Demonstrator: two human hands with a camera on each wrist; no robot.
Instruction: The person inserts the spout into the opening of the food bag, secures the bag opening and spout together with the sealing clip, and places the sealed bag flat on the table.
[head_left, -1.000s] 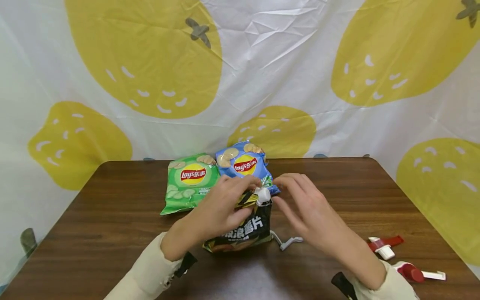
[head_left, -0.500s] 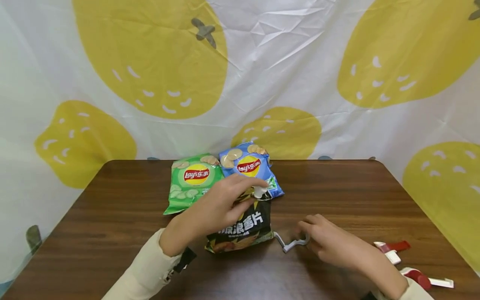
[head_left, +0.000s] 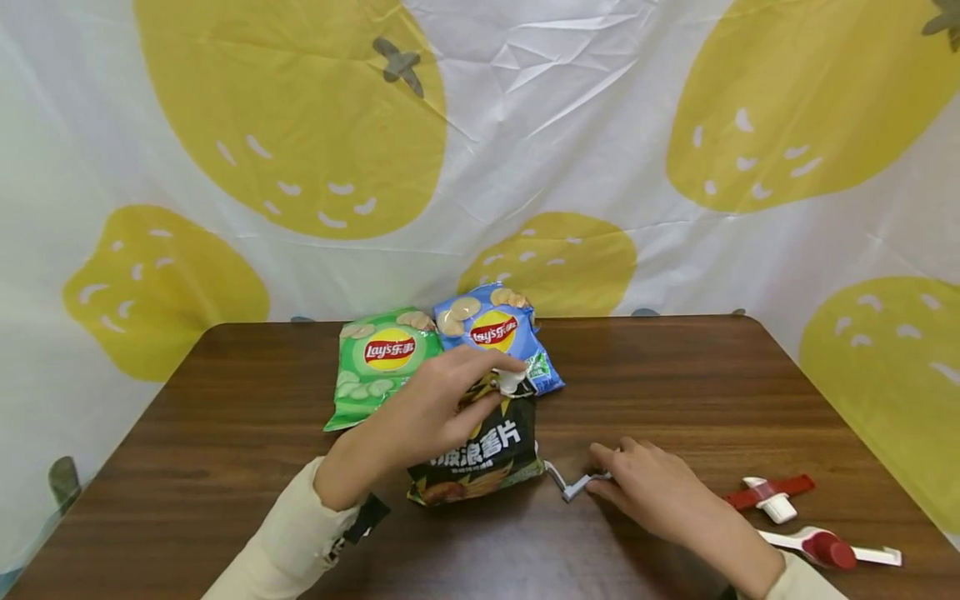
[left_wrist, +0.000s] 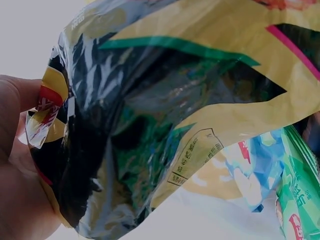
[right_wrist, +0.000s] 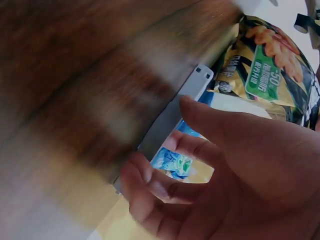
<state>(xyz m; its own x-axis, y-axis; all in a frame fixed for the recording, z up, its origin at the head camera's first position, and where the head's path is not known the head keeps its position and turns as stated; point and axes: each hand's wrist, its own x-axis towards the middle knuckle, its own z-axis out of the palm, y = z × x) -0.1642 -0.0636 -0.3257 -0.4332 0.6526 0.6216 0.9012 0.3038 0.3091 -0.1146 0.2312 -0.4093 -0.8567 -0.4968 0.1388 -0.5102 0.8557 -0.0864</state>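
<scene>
My left hand (head_left: 431, 408) pinches the gathered top of a black potato chip bag (head_left: 480, 467), which stands on the table in the head view. A white rounded piece (head_left: 512, 381) shows at the bag's top, beside the left fingertips. In the left wrist view the foil of the chip bag (left_wrist: 135, 105) fills most of the picture, with thumb and fingers at its folded edge. To the right of the bag, a grey hinged bag clip (head_left: 574, 485) lies spread in a V. My right hand (head_left: 652, 483) pinches one arm of this clip (right_wrist: 167, 122) at the tabletop.
Behind the black bag lie a green Lay's bag (head_left: 382, 367) and a blue Lay's bag (head_left: 495, 329). Two red-and-white clips, one nearer the back (head_left: 772, 496) and one nearer the front (head_left: 828, 548), lie at the right. A lemon-patterned cloth (head_left: 480, 125) hangs behind the table.
My right hand has come down from beside the bag's top to the grey bag clip and now grips it. The left hand keeps its hold on the chip bag.
</scene>
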